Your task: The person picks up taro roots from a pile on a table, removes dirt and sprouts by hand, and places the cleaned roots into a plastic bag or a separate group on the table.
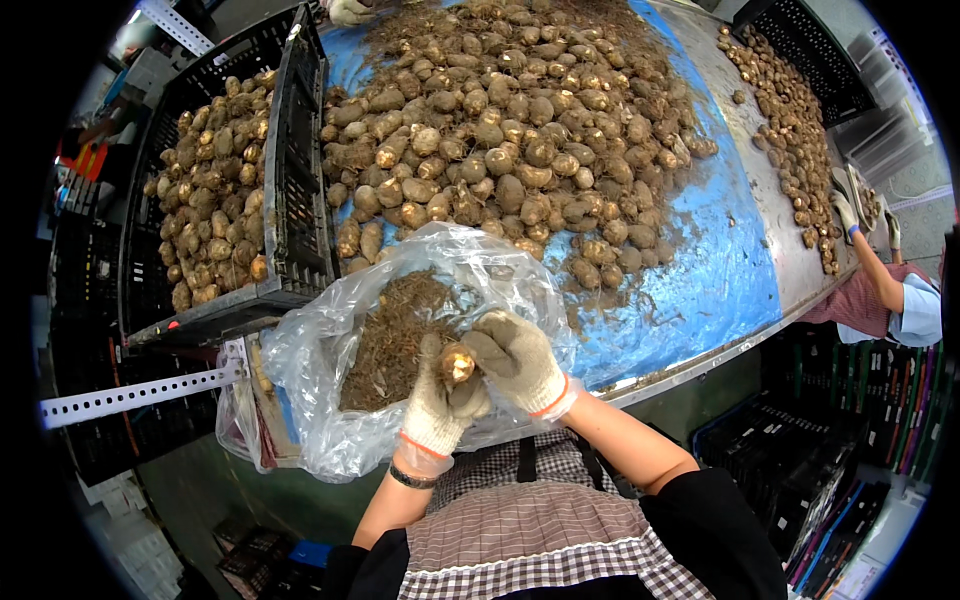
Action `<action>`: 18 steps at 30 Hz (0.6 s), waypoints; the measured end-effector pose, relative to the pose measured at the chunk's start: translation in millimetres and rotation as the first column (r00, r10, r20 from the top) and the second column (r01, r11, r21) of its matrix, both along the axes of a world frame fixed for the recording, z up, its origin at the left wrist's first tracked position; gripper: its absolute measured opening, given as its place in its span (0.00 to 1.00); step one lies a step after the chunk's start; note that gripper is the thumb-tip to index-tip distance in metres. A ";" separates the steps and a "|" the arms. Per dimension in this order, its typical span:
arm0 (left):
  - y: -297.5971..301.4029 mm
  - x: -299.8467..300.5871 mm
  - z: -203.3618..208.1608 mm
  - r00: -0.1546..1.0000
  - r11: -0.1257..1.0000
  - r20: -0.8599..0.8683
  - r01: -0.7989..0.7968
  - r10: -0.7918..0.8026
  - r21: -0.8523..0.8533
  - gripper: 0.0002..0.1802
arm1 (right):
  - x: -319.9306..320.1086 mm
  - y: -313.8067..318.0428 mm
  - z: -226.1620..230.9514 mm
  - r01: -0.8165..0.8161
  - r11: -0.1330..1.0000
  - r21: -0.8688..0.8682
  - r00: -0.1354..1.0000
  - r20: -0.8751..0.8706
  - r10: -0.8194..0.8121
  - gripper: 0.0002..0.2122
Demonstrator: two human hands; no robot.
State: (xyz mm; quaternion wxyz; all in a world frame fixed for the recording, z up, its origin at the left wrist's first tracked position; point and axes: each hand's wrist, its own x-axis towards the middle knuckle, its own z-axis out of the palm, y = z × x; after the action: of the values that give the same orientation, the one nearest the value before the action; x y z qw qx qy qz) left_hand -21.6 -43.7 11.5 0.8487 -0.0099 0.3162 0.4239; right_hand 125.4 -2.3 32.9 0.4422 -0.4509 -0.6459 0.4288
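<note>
In my left hand [438, 405], gloved in off-white knit with a grey coated palm, sits a small brown taro corm [457, 364] with a pale bare end. The thumb and fingers wrap round it. My right hand [520, 362], gloved the same way, meets the corm from the other side, its fingers curled and pressed against it. Below both hands lies a clear plastic bag [310, 340], spread at the table's near edge. Brown root fibres and dirt [390, 350] fill its middle. Beyond it, a big heap of taro corms [520, 130] covers blue sheeting [720, 240].
On the left, a black slatted crate [300, 150] holds more corms [220, 190]. A white perforated rail [140, 395] juts out below it. Across the table at right, a person [885, 290] works beside another corm pile [790, 130]. A further gloved hand [350, 12] shows at the top.
</note>
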 end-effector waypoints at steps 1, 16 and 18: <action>0.3 1.6 1.0 0.997 0.998 0.061 -0.037 0.040 -0.050 0.38 | 3.1 4.7 -5.8 -0.019 1.000 0.010 0.994 0.107 0.018 0.08; 2.1 8.5 -12.7 0.943 0.972 -0.237 -0.222 0.234 0.075 0.21 | 6.3 29.4 -7.5 -0.135 0.928 0.348 0.986 0.140 0.091 0.09; 7.5 12.9 0.9 0.930 0.964 -0.252 -0.260 0.267 0.059 0.21 | 2.8 31.5 -4.0 -0.134 0.894 0.428 0.984 0.168 0.067 0.09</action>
State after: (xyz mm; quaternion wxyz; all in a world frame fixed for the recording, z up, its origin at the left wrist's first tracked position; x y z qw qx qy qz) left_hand -8.7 -36.2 12.4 0.7358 0.0133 0.4146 0.5353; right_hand 128.2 29.2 28.9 0.4600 -0.3365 -0.7793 0.2603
